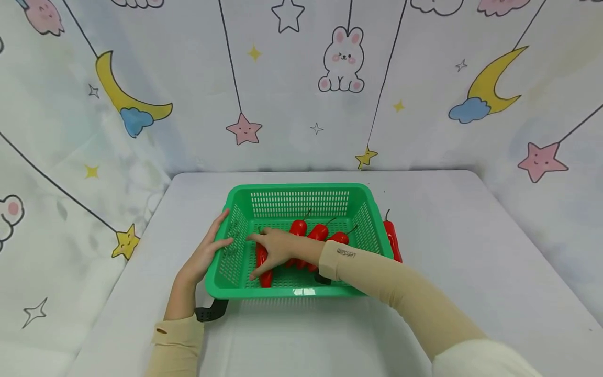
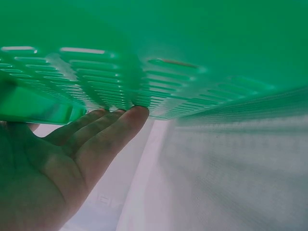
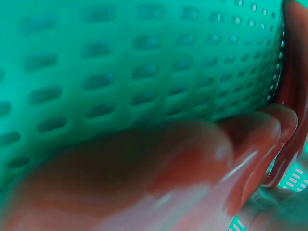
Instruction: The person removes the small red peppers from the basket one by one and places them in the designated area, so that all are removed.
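Note:
A green plastic basket point(image 1: 297, 291) with slotted walls stands on the white table. My left hand point(image 1: 200, 262) holds its left rim, thumb over the edge and fingers straight along the outer wall, as the left wrist view also shows. Inside, my right hand point(image 1: 273, 248) spreads thumb and fingers apart over a red chili pepper point(image 1: 266, 277) at the left; no grip on it shows. More red chili peppers point(image 1: 298, 227) lie in the basket's middle, partly covered by my right forearm. In the right wrist view, glossy red peppers point(image 3: 192, 159) fill the foreground, close and blurred.
Another red chili pepper point(image 1: 392, 238) lies on the table against the basket's right outer side. White table surface point(image 1: 447, 235) extends right of the basket. Behind the table hangs a cloth point(image 1: 301, 78) printed with stars, moons and a rabbit.

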The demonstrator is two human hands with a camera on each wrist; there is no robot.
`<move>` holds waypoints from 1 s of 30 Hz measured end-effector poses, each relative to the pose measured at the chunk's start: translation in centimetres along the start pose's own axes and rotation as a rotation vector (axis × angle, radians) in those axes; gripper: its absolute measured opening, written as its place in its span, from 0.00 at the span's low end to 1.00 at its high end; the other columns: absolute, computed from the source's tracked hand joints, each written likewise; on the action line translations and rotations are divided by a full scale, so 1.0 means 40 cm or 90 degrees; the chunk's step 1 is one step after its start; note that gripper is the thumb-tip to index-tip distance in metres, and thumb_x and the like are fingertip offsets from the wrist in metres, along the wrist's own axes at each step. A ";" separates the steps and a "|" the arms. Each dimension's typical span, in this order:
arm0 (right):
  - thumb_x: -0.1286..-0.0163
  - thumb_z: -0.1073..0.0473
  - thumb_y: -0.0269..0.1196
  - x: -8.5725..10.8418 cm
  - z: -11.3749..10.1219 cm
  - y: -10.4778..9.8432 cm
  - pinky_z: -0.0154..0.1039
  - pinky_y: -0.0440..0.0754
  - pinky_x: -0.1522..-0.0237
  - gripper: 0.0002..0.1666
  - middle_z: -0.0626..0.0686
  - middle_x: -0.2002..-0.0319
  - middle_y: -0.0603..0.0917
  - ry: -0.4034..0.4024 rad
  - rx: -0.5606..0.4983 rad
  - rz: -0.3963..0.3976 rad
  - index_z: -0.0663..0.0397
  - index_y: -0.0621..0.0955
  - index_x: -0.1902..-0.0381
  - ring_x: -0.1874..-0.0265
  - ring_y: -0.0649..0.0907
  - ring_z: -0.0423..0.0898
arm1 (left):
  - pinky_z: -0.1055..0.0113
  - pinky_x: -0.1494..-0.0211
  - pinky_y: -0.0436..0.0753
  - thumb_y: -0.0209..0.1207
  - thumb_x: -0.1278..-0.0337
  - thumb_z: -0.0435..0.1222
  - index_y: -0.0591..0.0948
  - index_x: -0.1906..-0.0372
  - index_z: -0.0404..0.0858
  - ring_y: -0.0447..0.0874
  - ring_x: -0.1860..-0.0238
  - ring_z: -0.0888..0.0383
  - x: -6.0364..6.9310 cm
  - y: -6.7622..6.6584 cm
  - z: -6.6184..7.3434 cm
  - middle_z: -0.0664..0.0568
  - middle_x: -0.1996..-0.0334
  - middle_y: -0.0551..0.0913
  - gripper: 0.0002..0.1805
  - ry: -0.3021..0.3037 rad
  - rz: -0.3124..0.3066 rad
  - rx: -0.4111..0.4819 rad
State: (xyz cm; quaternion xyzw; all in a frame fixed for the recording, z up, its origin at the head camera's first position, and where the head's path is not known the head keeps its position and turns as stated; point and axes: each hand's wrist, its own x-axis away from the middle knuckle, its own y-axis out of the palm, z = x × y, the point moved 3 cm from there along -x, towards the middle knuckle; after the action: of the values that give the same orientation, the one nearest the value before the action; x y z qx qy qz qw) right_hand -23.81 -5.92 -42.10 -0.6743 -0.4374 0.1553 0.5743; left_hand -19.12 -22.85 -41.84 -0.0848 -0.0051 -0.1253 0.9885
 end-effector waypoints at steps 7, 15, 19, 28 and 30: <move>0.55 0.23 0.58 0.000 -0.007 0.009 0.43 0.72 0.49 0.58 0.57 0.36 0.62 0.020 0.036 0.008 0.41 0.57 0.30 0.43 0.68 0.51 | 0.42 0.40 0.57 0.43 0.34 0.35 0.42 0.28 0.56 0.43 0.32 0.43 -0.002 0.001 0.006 0.53 0.29 0.35 0.36 0.001 -0.001 0.006; 0.58 0.25 0.63 0.004 -0.015 0.022 0.40 0.74 0.52 0.59 0.58 0.37 0.62 0.033 0.060 0.018 0.45 0.60 0.32 0.46 0.70 0.49 | 0.41 0.39 0.53 0.44 0.34 0.35 0.43 0.28 0.56 0.40 0.31 0.44 -0.002 0.001 0.000 0.52 0.29 0.35 0.36 -0.001 0.001 0.002; 0.59 0.30 0.68 0.004 -0.014 0.022 0.38 0.75 0.54 0.59 0.57 0.38 0.62 0.043 0.009 0.011 0.48 0.59 0.32 0.49 0.72 0.48 | 0.39 0.39 0.50 0.44 0.35 0.35 0.43 0.28 0.55 0.38 0.31 0.44 -0.002 -0.002 -0.006 0.51 0.29 0.35 0.36 -0.002 0.009 -0.002; 0.58 0.41 0.73 0.009 -0.005 0.018 0.34 0.75 0.59 0.57 0.56 0.40 0.60 0.057 -0.079 -0.004 0.50 0.59 0.33 0.54 0.72 0.45 | 0.39 0.38 0.47 0.43 0.35 0.35 0.43 0.28 0.54 0.35 0.31 0.45 -0.004 0.001 -0.006 0.51 0.29 0.35 0.36 0.007 0.012 -0.006; 0.59 0.43 0.74 0.009 -0.005 0.014 0.33 0.75 0.60 0.57 0.56 0.40 0.60 0.053 -0.094 -0.004 0.51 0.59 0.34 0.55 0.72 0.45 | 0.39 0.38 0.47 0.43 0.35 0.35 0.43 0.28 0.55 0.35 0.31 0.45 -0.003 -0.001 -0.003 0.52 0.29 0.35 0.35 0.009 0.012 -0.011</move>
State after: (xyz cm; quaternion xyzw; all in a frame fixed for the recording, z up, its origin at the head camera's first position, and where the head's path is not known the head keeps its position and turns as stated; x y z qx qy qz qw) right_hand -23.23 -5.74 -42.43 -0.7193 -0.4255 0.0929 0.5412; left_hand -19.27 -22.88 -41.96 -0.0925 0.0034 -0.1168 0.9888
